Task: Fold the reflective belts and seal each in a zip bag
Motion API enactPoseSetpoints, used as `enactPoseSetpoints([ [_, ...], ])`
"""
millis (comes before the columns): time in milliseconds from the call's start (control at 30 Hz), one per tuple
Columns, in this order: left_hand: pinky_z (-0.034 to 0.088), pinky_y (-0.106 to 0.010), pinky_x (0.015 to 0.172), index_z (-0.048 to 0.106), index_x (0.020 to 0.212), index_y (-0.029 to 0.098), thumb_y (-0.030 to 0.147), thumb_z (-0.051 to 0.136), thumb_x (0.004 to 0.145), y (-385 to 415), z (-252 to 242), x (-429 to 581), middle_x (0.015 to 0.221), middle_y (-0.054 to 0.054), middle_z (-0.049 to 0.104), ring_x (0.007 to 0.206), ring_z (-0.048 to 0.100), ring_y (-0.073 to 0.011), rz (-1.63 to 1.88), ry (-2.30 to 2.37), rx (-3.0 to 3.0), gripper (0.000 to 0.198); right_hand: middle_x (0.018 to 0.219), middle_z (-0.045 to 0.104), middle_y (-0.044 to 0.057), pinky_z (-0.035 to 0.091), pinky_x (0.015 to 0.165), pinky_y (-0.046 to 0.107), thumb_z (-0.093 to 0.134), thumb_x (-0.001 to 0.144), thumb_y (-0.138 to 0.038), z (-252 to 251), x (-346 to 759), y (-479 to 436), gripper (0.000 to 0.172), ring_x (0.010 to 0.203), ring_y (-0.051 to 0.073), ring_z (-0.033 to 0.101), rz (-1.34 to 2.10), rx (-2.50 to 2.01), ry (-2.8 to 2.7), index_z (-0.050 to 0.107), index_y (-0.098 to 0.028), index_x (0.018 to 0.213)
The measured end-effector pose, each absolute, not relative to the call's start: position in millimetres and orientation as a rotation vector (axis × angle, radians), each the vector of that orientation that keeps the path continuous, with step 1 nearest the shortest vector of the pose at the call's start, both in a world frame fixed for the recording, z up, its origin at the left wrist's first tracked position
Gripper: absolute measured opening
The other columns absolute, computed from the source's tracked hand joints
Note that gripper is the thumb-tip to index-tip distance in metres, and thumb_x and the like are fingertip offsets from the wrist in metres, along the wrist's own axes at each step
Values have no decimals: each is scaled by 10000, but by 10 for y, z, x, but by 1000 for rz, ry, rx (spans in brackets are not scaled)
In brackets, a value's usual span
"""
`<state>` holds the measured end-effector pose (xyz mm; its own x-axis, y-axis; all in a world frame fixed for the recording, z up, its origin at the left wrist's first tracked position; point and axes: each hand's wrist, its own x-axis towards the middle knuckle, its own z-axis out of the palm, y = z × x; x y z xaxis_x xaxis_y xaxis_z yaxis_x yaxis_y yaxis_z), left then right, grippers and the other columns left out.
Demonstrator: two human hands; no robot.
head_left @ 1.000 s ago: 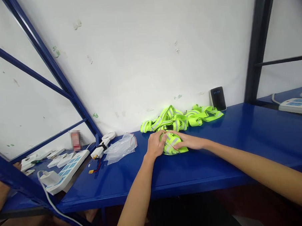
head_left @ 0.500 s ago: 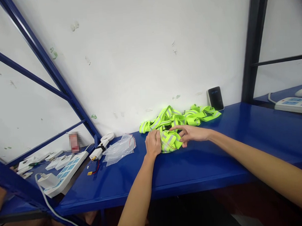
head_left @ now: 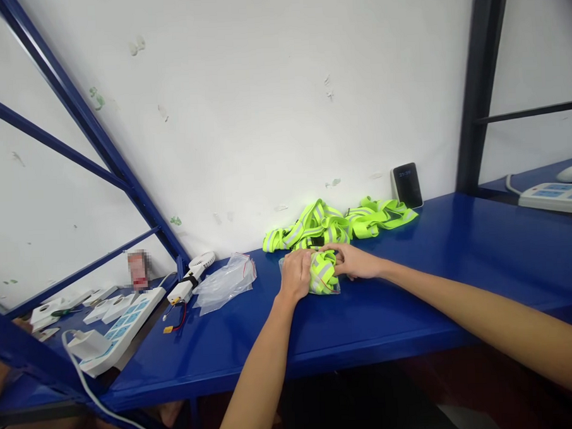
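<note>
A folded bundle of neon-yellow reflective straps (head_left: 323, 271) with silver stripes lies on the blue table, partly inside a clear plastic bag (head_left: 335, 289). My left hand (head_left: 297, 274) is closed over the left side of the bag, its fingertips hidden. From the right, my right hand (head_left: 353, 261) grips the strap bundle near its upper right edge, with thumb and fingers bent around it. Just behind both hands, more loose reflective straps (head_left: 320, 222) lie heaped against the wall.
Left of my hands are flat clear bags (head_left: 227, 283), a small white fan (head_left: 201, 262) and a battery with wires (head_left: 181, 290). A power strip (head_left: 130, 329) lies beyond the blue frame post. A black-screened device (head_left: 407, 185) leans at the wall.
My right hand has moved slightly left and closed in on the bundle. My left hand has shifted a little right, and the clear bag's edges now show around the straps.
</note>
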<state>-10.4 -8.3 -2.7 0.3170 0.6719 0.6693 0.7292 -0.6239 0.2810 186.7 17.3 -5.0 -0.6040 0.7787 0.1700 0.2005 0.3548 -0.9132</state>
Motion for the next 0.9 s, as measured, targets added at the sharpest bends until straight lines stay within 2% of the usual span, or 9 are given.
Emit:
enactPoseSetpoints([
  [100, 423, -330, 847, 654, 1022, 227, 370, 265, 983, -123, 0, -53, 971, -34, 680, 951, 602, -187, -1139, -1282, -2486, 417, 708, 586, -44, 447, 569, 237, 690, 650, -225, -87, 1820, 199, 455, 589, 115, 540, 1025, -746, -2032, 575, -154, 1084],
  [200, 394, -345, 852, 648, 1009, 222, 351, 319, 971, -149, 32, 18, 948, -39, 663, 952, 582, -196, -1049, -1263, -2461, 356, 889, 618, 3, 461, 707, 269, 663, 647, -196, -114, 1754, 210, 331, 776, 157, 564, 933, -681, -2019, 582, -156, 966],
  [433, 366, -344, 832, 634, 907, 205, 367, 343, 967, -192, 87, 130, 878, -42, 641, 889, 568, -193, -1014, -1364, -2350, 338, 664, 560, -25, 410, 569, 250, 540, 686, -147, -211, 1516, 249, 102, 596, 133, 510, 772, -725, -1913, 463, -195, 733],
  [567, 363, -337, 854, 624, 900, 204, 356, 332, 971, -173, 71, 89, 877, -36, 651, 892, 575, -187, -1062, -1350, -2376, 337, 640, 557, -30, 385, 544, 242, 536, 701, -148, -214, 1485, 227, 96, 564, 130, 499, 716, -752, -1923, 468, -197, 749],
  [700, 379, -318, 823, 614, 931, 194, 297, 237, 985, -100, 19, 20, 925, -43, 668, 906, 588, -181, -1259, -1372, -2389, 394, 585, 520, -39, 323, 512, 230, 576, 756, -216, -117, 1600, 195, 86, 521, 119, 449, 638, -800, -2049, 494, -190, 755],
  [900, 372, -335, 795, 597, 926, 180, 244, 248, 952, -70, 20, -21, 925, -67, 663, 880, 580, -204, -1288, -1459, -2280, 355, 603, 517, 7, 280, 575, 263, 423, 943, -382, 69, 1790, 193, 358, 556, 131, 441, 270, -741, -2217, 520, -180, 663],
])
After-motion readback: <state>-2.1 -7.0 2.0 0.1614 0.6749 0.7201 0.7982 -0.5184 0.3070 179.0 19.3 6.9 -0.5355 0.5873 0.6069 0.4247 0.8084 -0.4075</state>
